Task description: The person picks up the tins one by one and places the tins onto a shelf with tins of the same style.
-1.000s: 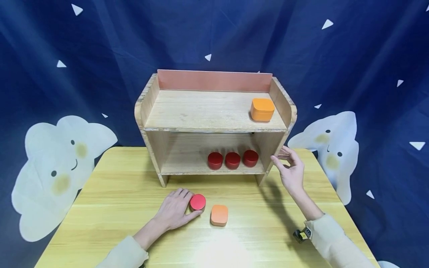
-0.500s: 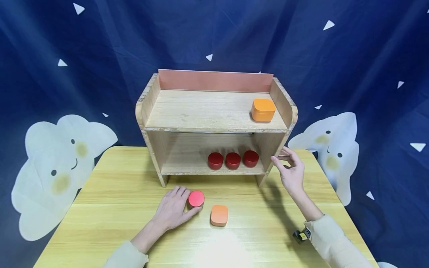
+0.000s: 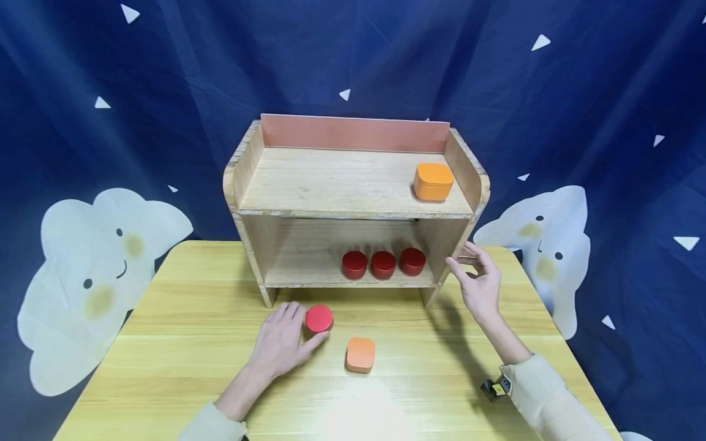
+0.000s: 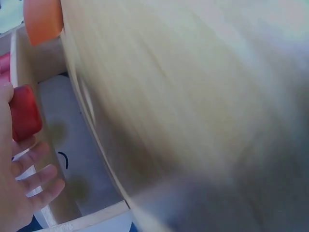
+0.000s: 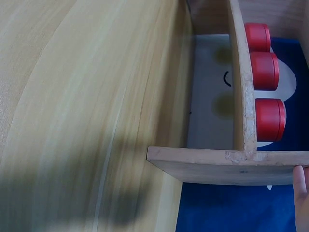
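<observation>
My left hand (image 3: 279,343) holds a round red tin (image 3: 319,319) between thumb and fingers, in front of the shelf's left half. In the left wrist view the tin (image 4: 26,113) shows beside the fingers (image 4: 38,179). Whether its base touches the table is hard to tell. At the wooden shelf's (image 3: 353,214) right side, my right hand (image 3: 478,280) holds the side panel, the thumb on its front edge; the other fingers are partly hidden. The right wrist view catches only a bit of that hand (image 5: 301,193), against the panel (image 5: 203,162).
Several red tins (image 3: 383,264) stand in a row on the lower shelf board, towards the right. An orange square tin (image 3: 433,182) sits on the upper board's right end. On the table (image 3: 182,343) lies a paler orange square tin (image 3: 361,354). A blue curtain (image 3: 353,55) hangs behind.
My left hand has carried the red tin slightly left and towards the shelf. The right hand stays in place on the side panel.
</observation>
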Motion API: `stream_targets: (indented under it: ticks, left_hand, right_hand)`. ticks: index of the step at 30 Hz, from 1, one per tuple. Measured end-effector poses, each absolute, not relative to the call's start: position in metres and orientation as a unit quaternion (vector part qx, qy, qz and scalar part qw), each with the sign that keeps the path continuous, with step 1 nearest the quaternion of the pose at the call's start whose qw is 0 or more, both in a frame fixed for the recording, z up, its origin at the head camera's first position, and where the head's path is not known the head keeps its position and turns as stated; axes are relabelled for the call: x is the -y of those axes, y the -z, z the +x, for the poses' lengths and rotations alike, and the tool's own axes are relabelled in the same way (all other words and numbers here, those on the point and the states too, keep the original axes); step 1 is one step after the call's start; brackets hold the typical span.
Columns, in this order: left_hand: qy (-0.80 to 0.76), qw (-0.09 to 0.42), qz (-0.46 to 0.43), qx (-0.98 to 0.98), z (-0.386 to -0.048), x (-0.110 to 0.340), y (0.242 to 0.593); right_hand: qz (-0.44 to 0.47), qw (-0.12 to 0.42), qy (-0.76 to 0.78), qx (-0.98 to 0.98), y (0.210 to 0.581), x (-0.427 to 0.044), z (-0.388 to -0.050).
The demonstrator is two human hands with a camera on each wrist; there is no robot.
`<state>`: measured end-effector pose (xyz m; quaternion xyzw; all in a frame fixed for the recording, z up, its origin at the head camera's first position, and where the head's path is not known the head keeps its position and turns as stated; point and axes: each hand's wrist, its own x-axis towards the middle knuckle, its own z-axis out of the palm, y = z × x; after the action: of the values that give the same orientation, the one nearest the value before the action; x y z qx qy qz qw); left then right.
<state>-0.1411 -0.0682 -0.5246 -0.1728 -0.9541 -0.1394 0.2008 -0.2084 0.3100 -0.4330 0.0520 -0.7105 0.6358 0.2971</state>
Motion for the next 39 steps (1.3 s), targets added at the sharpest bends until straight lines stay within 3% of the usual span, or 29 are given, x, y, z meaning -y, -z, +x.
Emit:
stream_targets:
  ticks: [22, 39]
  left_hand:
    - [0.143, 0.326, -0.166, 0.920, -0.153, 0.067, 0.510]
    - [0.113, 0.362, -0.147, 0.913, -0.165, 0.063, 0.493]
  right_hand:
    - [0.069, 0.304, -0.629, 0.713, 0.448, -0.318, -0.218]
    - [0.069, 0.300, -0.627, 0.716, 0.447, -0.320, -0.218]
